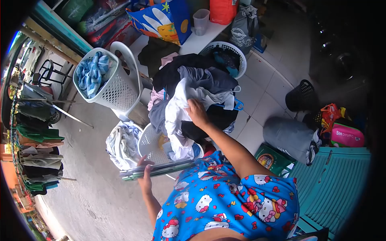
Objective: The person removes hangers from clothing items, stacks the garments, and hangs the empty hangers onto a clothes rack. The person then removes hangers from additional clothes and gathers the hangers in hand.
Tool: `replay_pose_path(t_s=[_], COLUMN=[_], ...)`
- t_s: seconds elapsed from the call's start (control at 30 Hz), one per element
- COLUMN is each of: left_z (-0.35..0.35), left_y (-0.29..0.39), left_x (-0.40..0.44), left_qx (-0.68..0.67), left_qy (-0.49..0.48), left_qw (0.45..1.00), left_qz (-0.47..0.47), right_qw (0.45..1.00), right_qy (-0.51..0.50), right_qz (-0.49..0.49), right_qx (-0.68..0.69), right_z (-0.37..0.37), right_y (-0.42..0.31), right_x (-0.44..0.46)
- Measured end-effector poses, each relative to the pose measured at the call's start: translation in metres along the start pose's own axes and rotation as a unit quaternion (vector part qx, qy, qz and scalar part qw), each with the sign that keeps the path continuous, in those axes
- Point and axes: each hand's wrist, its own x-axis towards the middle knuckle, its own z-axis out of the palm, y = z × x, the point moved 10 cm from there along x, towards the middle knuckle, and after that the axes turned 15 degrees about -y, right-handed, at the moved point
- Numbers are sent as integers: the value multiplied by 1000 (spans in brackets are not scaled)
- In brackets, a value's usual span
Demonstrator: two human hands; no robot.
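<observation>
My left hand (pixel 146 181), at lower centre, is closed around a stack of long thin flat pieces (pixel 169 168) in grey, white and green. The stack is seen edge-on, so I cannot tell what the pieces are. My right hand (pixel 197 113) is closed on a white garment (pixel 179 106), which lies over a heap of clothes and hangs down toward a white laundry basket (pixel 149 142). Beneath the garment are a dark grey garment (pixel 209 78) and black clothes (pixel 215 122). A blue hanger (pixel 239 105) sticks out at the heap's right.
A white chair (pixel 136 72) supports a tall white basket (pixel 116 93) with blue cloth. Light clothes (pixel 124 144) fill another container below. Behind the heap stands a round basket (pixel 242 60) of dark clothes. A black basket (pixel 301 96) and teal cabinet (pixel 333 180) are right. Clothes hang far left.
</observation>
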Motion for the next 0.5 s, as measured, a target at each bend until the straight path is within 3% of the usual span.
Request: replay_pose_path(t_s=[0.1, 0.17, 0.2, 0.23, 0.27, 0.3, 0.37, 0.4, 0.43, 0.5], left_z=[8, 19, 29, 42, 55, 67, 92, 86, 78, 56], left_y=[-12, -18, -19, -18, -17, -26, -45, -52, -59, -94], left_x=[4, 12, 19, 28, 36, 41, 46, 51, 54, 59], left_qx=[-14, 1, 20, 41, 61, 162, 359, 333, 306, 100], left_qy=[-19, -49, -76, -102, -127, -156, -165, -135, -104, -79], left_qw=[999, 998, 995, 993, 990, 974, 905, 925, 941, 988], left_qz=[-25, -48, -61, -47, -32, 27, 158, 128, 99, -89], right_qw=[990, 978, 978, 971, 961, 950, 924, 916, 924, 939], right_qy=[-81, -156, -116, -147, -164, -180, -208, -254, -230, -181], right_qz=[-91, -130, -169, -183, -214, -244, -292, -272, -264, -249], right_qx=[70, 44, 32, 48, 62, 77, 130, 151, 152, 153], right_z=[-6, -3, -8, -4, -3, 0, 5, 10, -1, -32], right_y=[-67, -102, -116, -126, -139, -152, -170, -167, -161, -138], right_x=[-38, -55, -64, -67, -70, -74, -80, -79, -73, -60])
